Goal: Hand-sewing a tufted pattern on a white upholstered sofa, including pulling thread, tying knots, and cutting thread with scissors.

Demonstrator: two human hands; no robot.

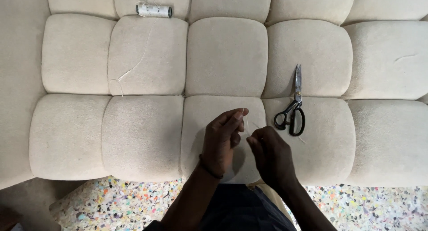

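Note:
My left hand [221, 139] and my right hand [271, 155] are close together over the front middle pad of a cream tufted cushion [225, 57]. The left thumb and forefinger pinch a thin pale thread [245, 123] that runs across to the right fingertips. Whether a needle is there is too small to tell. Black-handled scissors [294, 106] lie shut on the cushion just right of my right hand, blades pointing away from me. A spool of white thread [154, 10] lies at the far left, with a loose strand [138, 61] trailing toward me.
Multicoloured speckled foam [129, 202] shows under the cushion's front edge on both sides of my dark trousers [243, 211]. The cushion's plain side panel [20, 79] runs down the left.

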